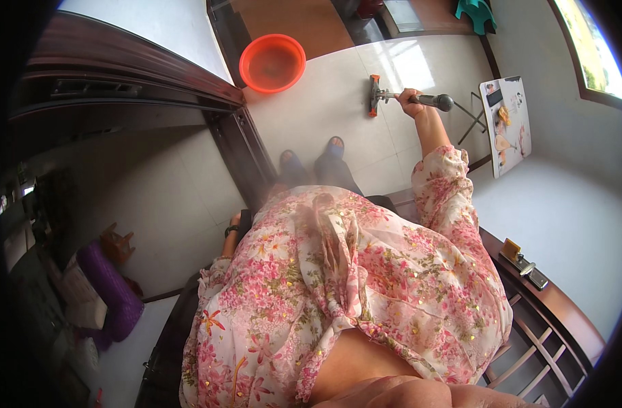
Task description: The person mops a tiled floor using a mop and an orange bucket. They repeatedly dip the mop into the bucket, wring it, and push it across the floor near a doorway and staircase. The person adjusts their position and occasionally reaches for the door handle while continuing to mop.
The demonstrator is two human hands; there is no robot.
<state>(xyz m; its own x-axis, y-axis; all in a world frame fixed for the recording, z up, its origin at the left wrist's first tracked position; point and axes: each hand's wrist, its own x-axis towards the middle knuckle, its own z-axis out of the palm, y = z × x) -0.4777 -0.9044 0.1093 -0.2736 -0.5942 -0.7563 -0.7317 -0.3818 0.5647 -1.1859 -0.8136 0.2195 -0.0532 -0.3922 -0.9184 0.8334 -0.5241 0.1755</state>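
My right hand [409,102] is closed around the handle of a mop [432,101], just below the handle's rounded dark grey end. The mop's narrow head [374,96], with orange ends and a grey middle, is at the pale tiled floor [357,71] ahead of my feet. Down at my left side, my left hand [236,220] shows only in part, beside a dark upright object that I cannot identify. A dark band [232,229] circles that wrist. The floral blouse hides part of the arm, and the fingers are not clear.
A red plastic basin [273,64] stands ahead on the left, near the dark door frame [239,148]. On the right is a small folding table [510,125] with a phone [494,97] and peeled fruit [504,115]. A dark wooden door with a lock plate [530,273] is behind my right side.
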